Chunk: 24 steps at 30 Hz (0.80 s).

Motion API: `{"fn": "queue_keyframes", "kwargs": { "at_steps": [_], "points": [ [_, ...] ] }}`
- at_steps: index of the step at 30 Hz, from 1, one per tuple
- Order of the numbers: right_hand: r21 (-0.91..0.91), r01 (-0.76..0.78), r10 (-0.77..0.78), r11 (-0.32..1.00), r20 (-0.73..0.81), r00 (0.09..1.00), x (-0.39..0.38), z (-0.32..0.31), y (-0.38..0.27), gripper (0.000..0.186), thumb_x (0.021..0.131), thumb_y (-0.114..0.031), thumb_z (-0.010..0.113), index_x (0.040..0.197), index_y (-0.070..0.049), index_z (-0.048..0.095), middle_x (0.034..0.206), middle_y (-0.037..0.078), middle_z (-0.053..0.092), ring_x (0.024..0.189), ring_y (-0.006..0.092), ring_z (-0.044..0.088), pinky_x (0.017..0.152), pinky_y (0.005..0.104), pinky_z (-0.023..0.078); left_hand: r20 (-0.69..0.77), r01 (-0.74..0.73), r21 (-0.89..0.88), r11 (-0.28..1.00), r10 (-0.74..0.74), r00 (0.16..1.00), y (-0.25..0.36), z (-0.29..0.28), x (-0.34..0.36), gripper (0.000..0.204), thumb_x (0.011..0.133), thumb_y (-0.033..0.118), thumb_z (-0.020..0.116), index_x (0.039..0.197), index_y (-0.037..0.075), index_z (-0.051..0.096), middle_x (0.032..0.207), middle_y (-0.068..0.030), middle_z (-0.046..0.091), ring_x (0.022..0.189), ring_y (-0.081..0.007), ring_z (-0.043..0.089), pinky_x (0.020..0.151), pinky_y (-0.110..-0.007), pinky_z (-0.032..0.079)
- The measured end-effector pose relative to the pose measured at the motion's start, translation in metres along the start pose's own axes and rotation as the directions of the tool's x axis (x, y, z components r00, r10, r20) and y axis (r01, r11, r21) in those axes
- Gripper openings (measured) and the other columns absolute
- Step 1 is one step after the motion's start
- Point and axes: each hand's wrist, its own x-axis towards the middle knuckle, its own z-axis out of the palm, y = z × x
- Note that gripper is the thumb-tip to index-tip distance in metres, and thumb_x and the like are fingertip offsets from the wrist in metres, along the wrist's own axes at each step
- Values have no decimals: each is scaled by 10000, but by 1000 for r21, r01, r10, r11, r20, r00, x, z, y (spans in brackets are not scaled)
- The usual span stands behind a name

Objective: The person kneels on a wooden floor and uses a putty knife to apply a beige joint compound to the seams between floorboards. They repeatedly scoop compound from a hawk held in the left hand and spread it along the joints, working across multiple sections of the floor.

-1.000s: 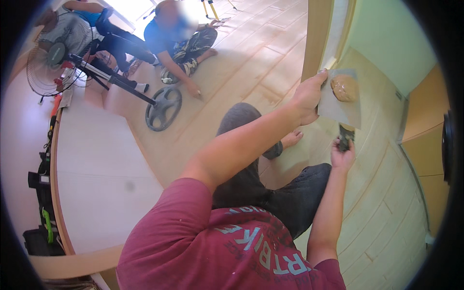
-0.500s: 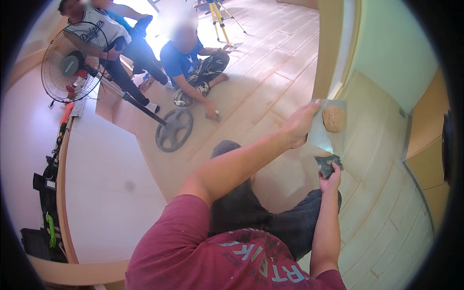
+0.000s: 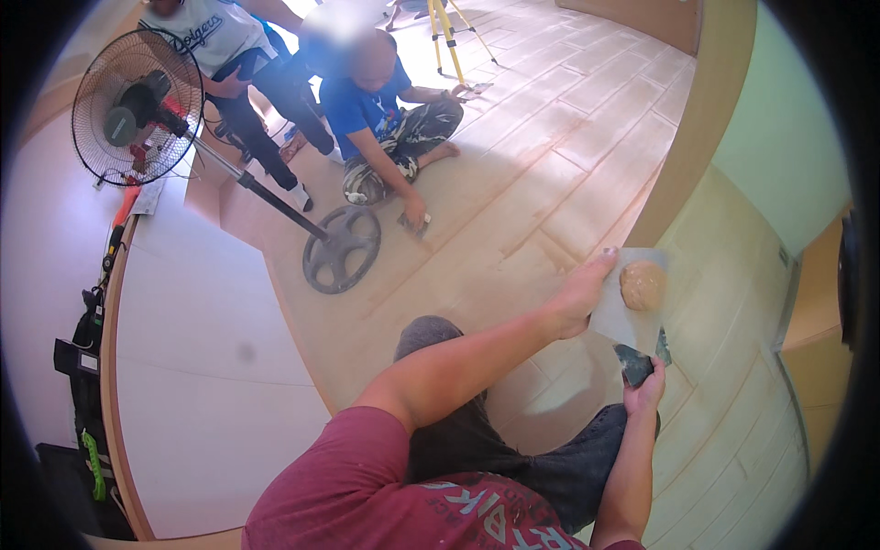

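My left hand (image 3: pixel 579 295) grips the edge of a pale flat sheet (image 3: pixel 612 317), out ahead and to the right. A rounded lump of tan putty-like paste (image 3: pixel 643 286) sits on the sheet. In my right hand (image 3: pixel 646 389), just below, is a dark flat scraper (image 3: pixel 633 365) with a smeared surface. Its upper part meets the sheet's near corner, and a piece of it shows past the sheet's right edge. I cannot tell whether the two touch. My fingers are closed on both things.
A standing fan (image 3: pixel 137 110) with a round base (image 3: pixel 341 249) is at the left. Beyond it a person in a blue shirt (image 3: pixel 359 115) sits on the plank-patterned floor (image 3: pixel 550 174), and another person stands. A yellow tripod (image 3: pixel 447 41) is farther back. A white panel (image 3: pixel 211 367) lies left.
The whole view has shifted, so the room sits differently in it. The scraper has turned and come up to the sheet's near corner. Both hands keep their hold.
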Motion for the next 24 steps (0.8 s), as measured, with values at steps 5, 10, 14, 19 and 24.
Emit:
{"fn": "queue_keyframes", "kwargs": {
  "at_steps": [5,10,14,19,24],
  "points": [
    [-6,-4,4,1000,11,1000,-2,12,1,248,954,-308,623,1147,-154,649,1058,2,726,930,204,675,801,399,499,-108,16,-29,999,-19,994,-2,-10,4,490,1119,426,390,1318,23,586,1243,-115,678,1088,-223,689,971,-401,560],
    [-11,-24,24,1000,-26,999,1,8,1,254,960,-312,601,1151,-152,650,1077,4,723,934,204,674,801,398,500,-83,15,-21,1000,-17,996,-10,-12,5,500,1110,442,408,1310,20,587,1213,-111,690,1046,-225,705,943,-399,574],
    [-24,0,0,1000,-2,1000,5,5,1,271,965,-323,584,1156,-144,652,1078,10,722,935,204,674,798,395,502,-56,4,-31,1000,-5,998,-12,-11,4,513,1101,457,429,1308,16,588,1201,-111,694,1045,-226,706,933,-401,579],
    [-3,-28,28,1000,50,998,10,4,0,334,952,-290,617,1236,-115,627,1156,37,706,997,236,672,830,420,519,-76,1,-46,999,-5,997,-12,-13,4,520,1099,460,432,1306,10,588,1191,-115,697,1036,-235,710,926,-408,584],
    [-11,-56,56,998,7,998,14,3,0,352,951,-279,628,1256,-105,619,1178,47,700,1020,248,671,851,430,528,-62,19,-54,998,-22,998,-11,-14,2,520,1101,463,426,1304,12,585,1193,-117,695,1039,-238,707,927,-412,584]
  ]
}}
